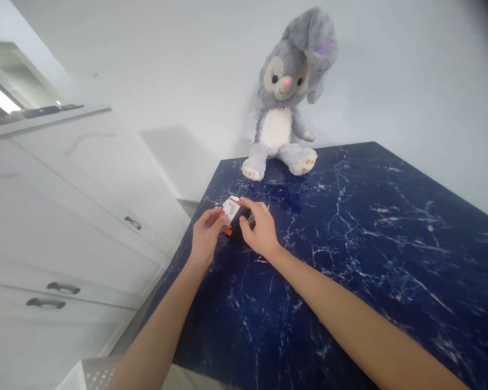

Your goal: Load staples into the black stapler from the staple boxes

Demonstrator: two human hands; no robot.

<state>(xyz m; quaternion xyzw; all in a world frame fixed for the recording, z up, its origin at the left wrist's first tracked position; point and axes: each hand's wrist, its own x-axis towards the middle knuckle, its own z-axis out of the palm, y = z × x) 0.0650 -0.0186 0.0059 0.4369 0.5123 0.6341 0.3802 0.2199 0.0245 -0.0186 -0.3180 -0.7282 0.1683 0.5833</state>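
Note:
Over the left part of the blue marbled table point(309, 260), both hands meet at a small white and red box point(230, 208). My left hand point(205, 233) pinches the box's left side between thumb and fingers. On the other side, my right hand point(261, 226) curls round a dark object point(237, 214) lying against the box; its kind is too small to make out. A bit of orange point(228, 231) shows below the box, near the left fingertips. The right fingers partly hide the dark object.
A grey plush rabbit point(276, 127) sits at the table's back edge against the white wall. White cabinets point(77, 216) with dark handles stand to the left. A white perforated object point(91, 374) is at the bottom left, below the table.

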